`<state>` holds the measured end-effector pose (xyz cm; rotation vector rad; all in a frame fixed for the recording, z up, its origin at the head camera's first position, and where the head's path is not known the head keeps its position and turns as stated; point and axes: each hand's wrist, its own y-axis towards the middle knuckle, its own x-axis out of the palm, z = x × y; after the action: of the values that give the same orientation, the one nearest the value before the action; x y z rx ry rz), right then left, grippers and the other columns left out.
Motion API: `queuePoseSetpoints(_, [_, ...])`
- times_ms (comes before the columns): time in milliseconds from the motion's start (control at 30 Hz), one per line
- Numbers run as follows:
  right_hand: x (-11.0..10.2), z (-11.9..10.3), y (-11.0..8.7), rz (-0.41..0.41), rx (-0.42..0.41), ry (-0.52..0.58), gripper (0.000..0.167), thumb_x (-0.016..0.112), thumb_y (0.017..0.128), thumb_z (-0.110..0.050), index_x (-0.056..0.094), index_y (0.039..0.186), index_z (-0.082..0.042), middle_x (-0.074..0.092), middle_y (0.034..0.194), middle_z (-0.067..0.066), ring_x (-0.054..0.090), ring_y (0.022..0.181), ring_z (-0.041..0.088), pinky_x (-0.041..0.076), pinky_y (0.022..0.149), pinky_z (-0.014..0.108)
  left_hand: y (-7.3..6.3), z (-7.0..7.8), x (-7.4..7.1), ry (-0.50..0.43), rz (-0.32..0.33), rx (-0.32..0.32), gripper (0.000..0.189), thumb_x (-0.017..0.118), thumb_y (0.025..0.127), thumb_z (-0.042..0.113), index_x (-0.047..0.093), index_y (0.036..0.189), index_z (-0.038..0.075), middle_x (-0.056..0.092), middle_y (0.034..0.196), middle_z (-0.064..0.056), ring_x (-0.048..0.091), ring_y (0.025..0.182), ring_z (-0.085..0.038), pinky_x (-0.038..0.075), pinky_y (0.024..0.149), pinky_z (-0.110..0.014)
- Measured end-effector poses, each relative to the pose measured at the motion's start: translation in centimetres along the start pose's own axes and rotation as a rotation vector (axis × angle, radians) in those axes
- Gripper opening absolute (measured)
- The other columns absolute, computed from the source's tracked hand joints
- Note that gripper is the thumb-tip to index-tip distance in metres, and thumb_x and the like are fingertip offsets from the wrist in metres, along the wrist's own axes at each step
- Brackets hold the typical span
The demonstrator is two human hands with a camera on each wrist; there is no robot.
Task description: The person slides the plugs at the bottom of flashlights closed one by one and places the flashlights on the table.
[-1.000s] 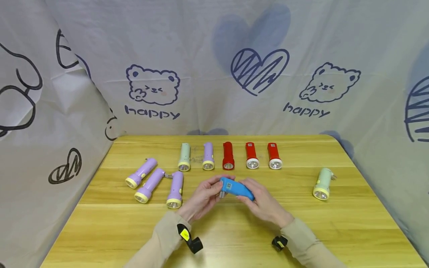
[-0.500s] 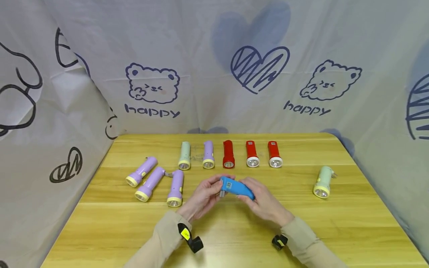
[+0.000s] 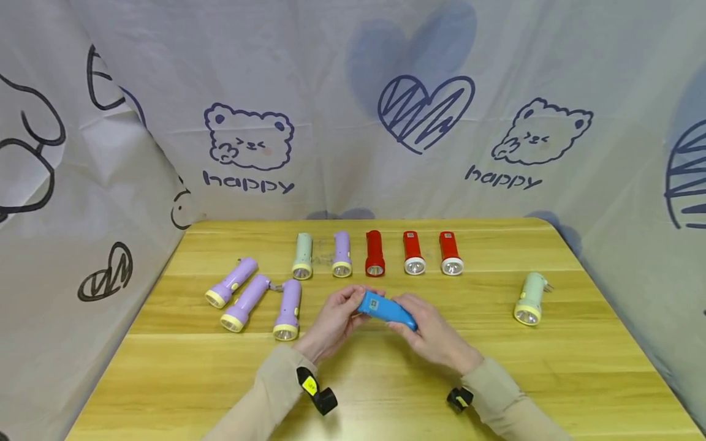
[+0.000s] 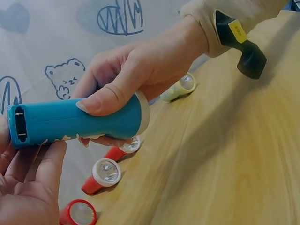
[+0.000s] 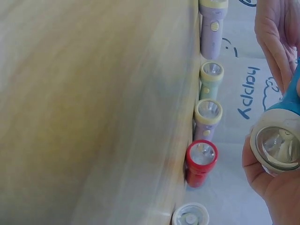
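A blue flashlight (image 3: 386, 309) with a pale head ring is held above the table between both hands. My left hand (image 3: 333, 320) pinches its tail end, thumb on top. My right hand (image 3: 432, 334) grips the head end, thumb along the near side. In the left wrist view, the tail of the blue flashlight (image 4: 77, 123) shows a dark slot with two metal prongs lying inside. The right wrist view shows its clear lens (image 5: 280, 147) facing the camera, with my right fingers curled round the pale ring.
Across the back stand a green flashlight (image 3: 303, 256), a purple one (image 3: 342, 253) and several red flashlights (image 3: 374, 252) in a row. Several purple flashlights (image 3: 248, 302) lie left of my left hand. Another green flashlight (image 3: 531, 299) lies at the right on the wooden table (image 3: 595, 380).
The metal prongs that stuck out at the blue flashlight's tail no longer show in the head view. My left thumb has shifted up over that end; the right hand has hardly moved.
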<state>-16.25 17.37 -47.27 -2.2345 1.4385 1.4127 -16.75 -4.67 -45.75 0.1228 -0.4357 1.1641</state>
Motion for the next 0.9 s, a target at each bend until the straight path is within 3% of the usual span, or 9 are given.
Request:
queuePoseSetpoints(267, [-0.3,-0.2,0.1,-0.001,0.023,0.061,0.027,0.064,0.100,-0.024,0.062,0.122,-0.008,0.067,0.110,0.001,0.059,0.089,0.008,0.054,0.079,0.025,0.1,1.0,0.0,0.242,0.024,0.069,0.042,0.045,0.109,0.030,0.060,0.130,-0.003,0.065,0.136,-0.018,0.067,0.102,-0.005,0.058,0.089,-0.021])
queuePoseSetpoints(467, [-0.8,-0.2,0.0,-0.083,0.128,0.199,0.028,0.064,0.099,-0.029,0.063,0.121,-0.011,0.066,0.106,0.000,0.057,0.087,0.011,0.050,0.076,0.023,0.1,1.3,-0.1,0.320,0.019,0.117,0.040,0.048,0.108,0.025,0.063,0.129,-0.005,0.062,0.136,-0.027,0.069,0.106,-0.007,0.059,0.092,-0.025])
queuePoseSetpoints(667, [-1.4,0.1,-0.1,-0.227,0.176,0.391,0.029,0.062,0.101,-0.025,0.063,0.123,-0.008,0.067,0.102,0.007,0.058,0.084,0.012,0.051,0.073,0.023,0.1,1.5,0.0,0.422,0.026,0.138,0.033,0.050,0.107,0.023,0.071,0.121,0.002,0.068,0.129,-0.023,0.069,0.102,-0.008,0.060,0.088,-0.025])
queuePoseSetpoints(900, [-1.7,0.6,-0.3,-0.348,0.196,0.602,0.036,0.057,0.103,-0.022,0.060,0.130,0.002,0.066,0.113,0.023,0.060,0.093,0.011,0.054,0.083,0.024,0.2,1.6,0.0,0.467,0.022,0.114,0.032,0.051,0.106,0.024,0.073,0.117,0.003,0.073,0.122,-0.015,0.070,0.099,-0.009,0.061,0.087,-0.026])
